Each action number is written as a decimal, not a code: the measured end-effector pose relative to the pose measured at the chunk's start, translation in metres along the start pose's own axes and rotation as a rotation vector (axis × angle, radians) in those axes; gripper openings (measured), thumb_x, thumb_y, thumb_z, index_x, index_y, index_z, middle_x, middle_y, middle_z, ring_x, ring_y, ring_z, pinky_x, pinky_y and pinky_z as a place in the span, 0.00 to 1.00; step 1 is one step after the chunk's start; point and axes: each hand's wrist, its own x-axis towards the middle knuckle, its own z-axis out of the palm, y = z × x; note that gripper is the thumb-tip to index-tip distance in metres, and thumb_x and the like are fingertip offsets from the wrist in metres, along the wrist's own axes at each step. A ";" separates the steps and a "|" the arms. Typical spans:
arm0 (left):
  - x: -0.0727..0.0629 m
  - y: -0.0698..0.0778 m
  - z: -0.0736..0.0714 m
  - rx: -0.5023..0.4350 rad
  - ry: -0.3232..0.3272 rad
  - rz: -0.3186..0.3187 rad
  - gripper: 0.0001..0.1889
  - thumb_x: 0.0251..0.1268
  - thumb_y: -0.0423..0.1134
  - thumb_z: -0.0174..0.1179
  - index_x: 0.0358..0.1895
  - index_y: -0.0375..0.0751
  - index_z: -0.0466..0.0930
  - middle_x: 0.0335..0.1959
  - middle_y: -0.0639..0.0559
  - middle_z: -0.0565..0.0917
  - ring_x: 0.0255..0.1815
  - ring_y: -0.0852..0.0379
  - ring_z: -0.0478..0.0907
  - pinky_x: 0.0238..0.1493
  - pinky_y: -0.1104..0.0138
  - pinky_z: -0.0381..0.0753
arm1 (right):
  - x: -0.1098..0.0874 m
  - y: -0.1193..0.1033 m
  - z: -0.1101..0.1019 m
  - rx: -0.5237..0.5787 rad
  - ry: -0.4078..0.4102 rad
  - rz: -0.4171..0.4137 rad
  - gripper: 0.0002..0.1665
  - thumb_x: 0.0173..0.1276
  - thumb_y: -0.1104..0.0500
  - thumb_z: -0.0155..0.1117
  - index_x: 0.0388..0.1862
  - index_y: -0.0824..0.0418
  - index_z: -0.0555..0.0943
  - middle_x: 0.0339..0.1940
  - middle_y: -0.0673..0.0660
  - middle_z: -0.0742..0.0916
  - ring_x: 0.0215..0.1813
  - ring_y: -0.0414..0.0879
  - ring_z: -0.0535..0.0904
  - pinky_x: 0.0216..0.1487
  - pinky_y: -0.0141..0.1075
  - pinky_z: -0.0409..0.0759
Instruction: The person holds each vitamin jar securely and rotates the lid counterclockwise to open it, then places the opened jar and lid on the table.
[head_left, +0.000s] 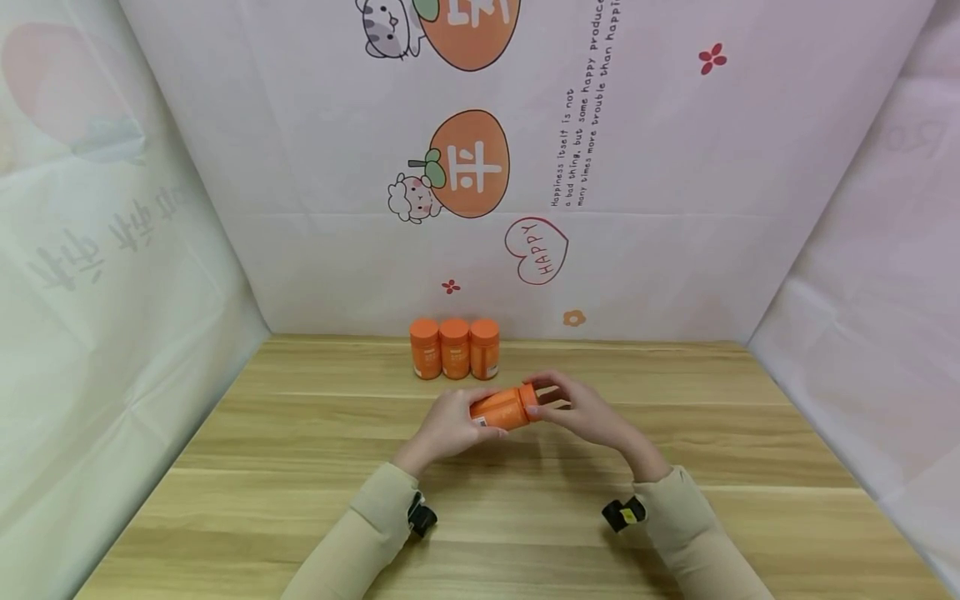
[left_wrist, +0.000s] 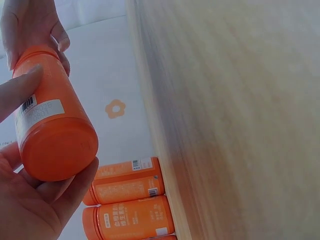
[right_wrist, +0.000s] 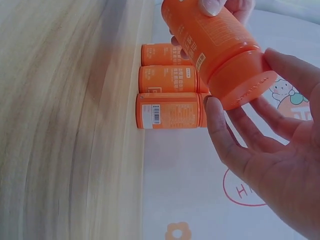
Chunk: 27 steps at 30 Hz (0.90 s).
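Above the wooden table (head_left: pixel 517 533), one orange bottle (head_left: pixel 498 411) is held clear of the surface, tilted close to horizontal, lid (right_wrist: pixel 242 77) toward the right hand (head_left: pixel 588 411). Left hand (head_left: pixel 448 423): fingers and thumb wrapped round the bottle's body, base visible in the left wrist view. Right hand: fingertips pinching the lid at its edges, palm apart from it; lid on the bottle. Farther back, three similar bottles (head_left: pixel 454 354) stand upright in a row, near the printed sheet (head_left: pixel 337 250); forearms in beige sleeves (head_left: pixel 352 542)
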 end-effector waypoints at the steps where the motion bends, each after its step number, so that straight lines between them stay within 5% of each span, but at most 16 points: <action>1: 0.000 0.000 0.000 0.000 -0.002 -0.001 0.32 0.45 0.52 0.73 0.57 0.49 0.78 0.43 0.53 0.84 0.35 0.56 0.77 0.37 0.66 0.74 | 0.000 0.000 0.000 0.008 -0.003 -0.005 0.28 0.67 0.53 0.62 0.63 0.59 0.70 0.59 0.60 0.78 0.57 0.59 0.76 0.53 0.47 0.78; 13: 0.001 0.001 0.001 0.000 -0.004 0.005 0.31 0.46 0.50 0.73 0.57 0.48 0.78 0.42 0.53 0.84 0.34 0.58 0.77 0.36 0.66 0.75 | -0.001 0.002 -0.002 0.088 0.005 -0.090 0.28 0.61 0.60 0.68 0.60 0.59 0.71 0.60 0.60 0.77 0.59 0.62 0.75 0.55 0.54 0.76; 27: 0.001 0.001 0.003 0.010 0.002 -0.001 0.30 0.46 0.48 0.73 0.57 0.47 0.78 0.44 0.51 0.84 0.34 0.58 0.76 0.35 0.66 0.74 | -0.002 0.005 -0.002 0.100 0.032 -0.145 0.28 0.57 0.67 0.70 0.57 0.58 0.74 0.59 0.58 0.78 0.60 0.59 0.74 0.58 0.50 0.75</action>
